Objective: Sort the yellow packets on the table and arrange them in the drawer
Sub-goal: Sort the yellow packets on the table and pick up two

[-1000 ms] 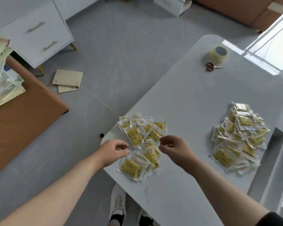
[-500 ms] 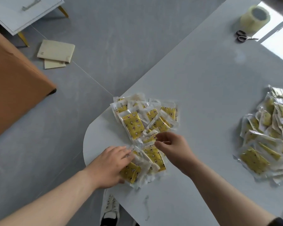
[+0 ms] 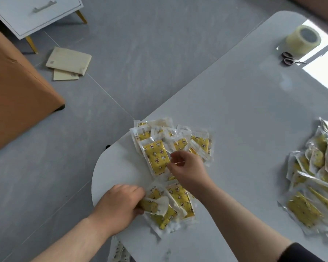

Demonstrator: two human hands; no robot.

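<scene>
Near pile of yellow packets (image 3: 170, 167) sits at the table's (image 3: 244, 114) rounded near-left corner, fanned and overlapping, clear sleeves with yellow star-print inserts. Second, messier heap of packets (image 3: 316, 176) lies at the right edge, well apart. Step in hand, as I read it: sorting and gathering the near pile; nothing looks bound for the drawer yet. Left hand (image 3: 119, 207) is curled over the nearest end of the pile, fingers pinching a crumpled packet (image 3: 155, 203) close to the table edge. Right hand (image 3: 187, 171) sits mid-pile, thumb and forefinger closing on the edge of the big top packet (image 3: 155, 157); whether it has real purchase I cannot tell. Sleeves look slick and springy, so they probably slide off each other if lifted loose. Next move likely needs squaring the packets into one aligned stack, same face up, and gripping across the stack. White drawer unit (image 3: 32, 14) stands on the floor past the far-left side, drawer front closed, so it needs opening first. Tape roll (image 3: 303, 42) and scissors (image 3: 290, 58) at the far right edge are out of the way.
</scene>
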